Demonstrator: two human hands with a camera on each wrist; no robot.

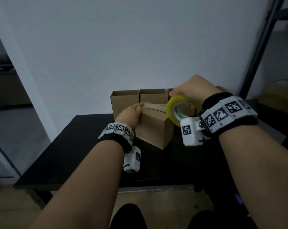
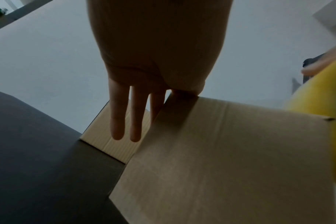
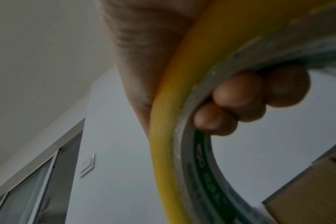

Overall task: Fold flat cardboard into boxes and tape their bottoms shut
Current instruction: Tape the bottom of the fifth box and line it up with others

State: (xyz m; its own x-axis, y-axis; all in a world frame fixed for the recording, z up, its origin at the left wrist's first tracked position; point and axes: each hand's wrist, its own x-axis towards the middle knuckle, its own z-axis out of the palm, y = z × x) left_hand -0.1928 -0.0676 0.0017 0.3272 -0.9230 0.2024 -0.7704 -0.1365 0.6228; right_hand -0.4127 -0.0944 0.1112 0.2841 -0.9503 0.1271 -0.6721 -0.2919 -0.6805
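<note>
Left hand (image 1: 131,114) pressing flat-fingered on box (image 1: 154,129) top, right hand (image 1: 192,90) gripping tape roll (image 1: 176,105), its fingertips partly hiding inside the core, rear boxes (image 1: 125,100) partly covered.

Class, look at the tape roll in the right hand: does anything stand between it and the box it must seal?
Nothing visible does. The right hand grips the tape roll just right of the box; the left hand rests on its far left edge.

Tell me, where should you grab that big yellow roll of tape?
Probably through its hole, from above. The round yellow tape roll stands on edge over the brown cardboard box, so fingers can hook inside the ring as the right hand does, letting it spin.
</note>
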